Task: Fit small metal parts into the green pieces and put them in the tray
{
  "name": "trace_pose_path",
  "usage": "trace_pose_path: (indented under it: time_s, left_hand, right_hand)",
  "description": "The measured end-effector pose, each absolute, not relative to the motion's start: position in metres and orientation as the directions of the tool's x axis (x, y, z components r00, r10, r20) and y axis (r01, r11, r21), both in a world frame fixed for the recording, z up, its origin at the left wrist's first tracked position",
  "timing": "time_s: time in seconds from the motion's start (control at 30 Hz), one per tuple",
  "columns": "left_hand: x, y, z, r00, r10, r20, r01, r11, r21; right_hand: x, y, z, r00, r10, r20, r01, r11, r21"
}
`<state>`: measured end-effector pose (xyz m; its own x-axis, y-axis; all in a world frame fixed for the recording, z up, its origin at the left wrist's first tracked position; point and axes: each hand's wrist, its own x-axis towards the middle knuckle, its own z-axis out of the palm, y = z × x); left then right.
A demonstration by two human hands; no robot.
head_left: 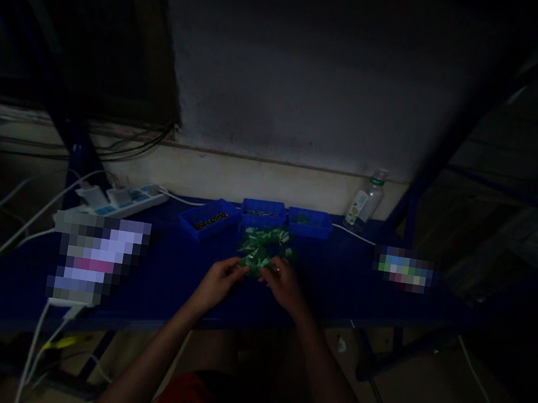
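A small heap of shiny, crinkled green plastic pieces [263, 241] lies on the dark blue tabletop [155, 285] in front of me. At its near left edge my left hand [221, 280] is closed, thumb and fingers pinching green plastic. My right hand [284, 286] pinches the near right edge in the same way, a short gap from the left. The dim light hides exactly what each fingertip grips. Just behind the heap stand a blue tray with small dark metal-looking parts [208, 221], a blue tray with thin pale parts [263, 211] and a third blue tray [309, 223].
A white power strip [135, 202] with plugs and cables sits at the back left. In front of it lies a blurred-out object [98, 260]. A clear plastic bottle [366, 201] stands at the back right, near another blurred-out item [404, 270]. A wall rises behind the table.
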<state>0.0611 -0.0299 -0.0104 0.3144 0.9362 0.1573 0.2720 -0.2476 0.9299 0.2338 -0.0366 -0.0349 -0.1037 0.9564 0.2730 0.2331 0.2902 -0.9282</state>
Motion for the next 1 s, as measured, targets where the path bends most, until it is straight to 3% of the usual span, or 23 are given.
trace_pose_path:
  time_s: [0.13,0.5,0.7,1.0]
  left_hand:
    - [0.0601,-0.0315,-0.0114,0.314,0.937,0.154,0.265,-0.242,0.933]
    - [0.0613,-0.03,-0.0086,0.246,0.934,0.259,0.343,-0.333,0.878]
    - [0.0621,-0.0313,-0.0082,0.294,0.932,0.212,0.319,-0.304,0.898]
    - [0.0575,-0.0263,-0.0145,0.12,0.942,0.314,0.353,-0.336,0.873]
  right_hand:
    - [0.2342,-0.0378,-0.0326,-0.058,0.946,0.318,0.228,0.323,-0.919]
    - [0.2349,-0.0379,-0.0335,-0.102,0.955,0.279,0.173,0.294,-0.94]
    - [0.2353,-0.0337,-0.0394,-0.048,0.965,0.259,0.12,0.263,-0.957]
    - [0.2362,-0.0356,-0.0342,0.009,0.914,0.405,0.395,0.368,-0.841]
